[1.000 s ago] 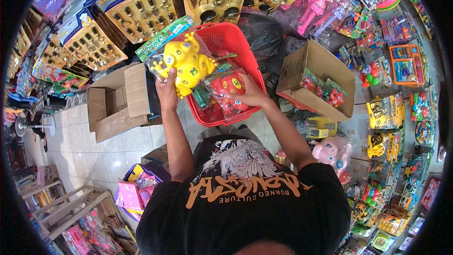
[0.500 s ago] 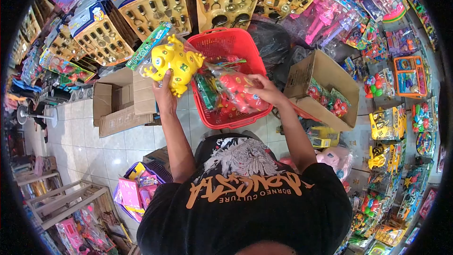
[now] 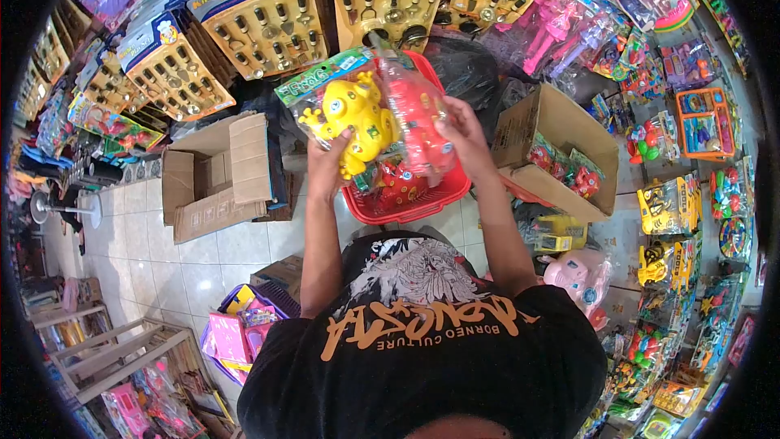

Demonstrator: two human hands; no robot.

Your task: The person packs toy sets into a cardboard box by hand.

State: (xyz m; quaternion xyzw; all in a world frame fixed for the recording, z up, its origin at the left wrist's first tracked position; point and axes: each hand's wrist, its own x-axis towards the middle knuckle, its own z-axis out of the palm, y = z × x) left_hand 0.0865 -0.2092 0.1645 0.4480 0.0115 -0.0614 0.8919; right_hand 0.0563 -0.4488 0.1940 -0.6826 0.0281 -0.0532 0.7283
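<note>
My left hand (image 3: 327,164) grips a yellow toy frog (image 3: 357,120) in a clear bag with a green header card, its thumb across the front. Beside it, my right hand (image 3: 465,136) is closed around a red toy (image 3: 420,126) in a clear bag, held upright and partly blurred; its exact kind I cannot make out. Both packs are above a red plastic basket (image 3: 410,213) and overlap its opening. Inside the basket lie more red bagged toys (image 3: 392,189). The held packs hide most of the basket's contents.
An open cardboard box (image 3: 230,217) stands on the tiled floor at left. Another carton (image 3: 520,126) with red bagged toys is right of the basket. Kitchen play sets (image 3: 388,12) line the back. A purple basket (image 3: 213,347) sits at lower left; packaged toys (image 3: 666,210) hang along the right.
My left hand has brought the yellow frog rightward over the basket. My right hand has lifted the red toy out of the basket, up next to the frog.
</note>
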